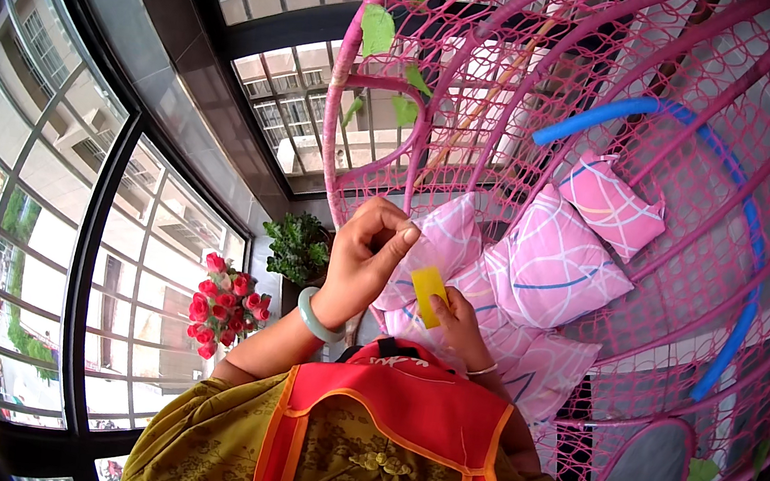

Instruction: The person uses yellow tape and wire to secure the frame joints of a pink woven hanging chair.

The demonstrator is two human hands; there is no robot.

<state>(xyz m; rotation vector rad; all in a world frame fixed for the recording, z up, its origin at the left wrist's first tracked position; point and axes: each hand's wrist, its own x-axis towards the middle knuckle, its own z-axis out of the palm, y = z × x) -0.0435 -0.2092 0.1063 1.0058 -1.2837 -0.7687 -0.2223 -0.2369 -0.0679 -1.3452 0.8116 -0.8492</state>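
Note:
My left hand [365,255] is raised in front of the cushions, thumb and forefinger pinched together. Whatever lies between those fingertips, if anything, is too small to make out. A pale green bangle [316,317] circles that wrist. Lower and to the right, my right hand [463,329] grips the bottom end of a flat yellow rectangular piece [427,295], which stands almost upright beside the left fingertips. Just beyond both hands, pink patterned cushions [552,263] lie in a pink woven hanging chair [522,156].
A blue tube [748,215] curves along the chair's netting. Green leaf shapes [376,31] hang on its rim. To the left are red artificial-looking roses [225,307], a leafy green plant [296,248] and tall black-framed windows [108,204]. A red apron [398,403] covers my chest.

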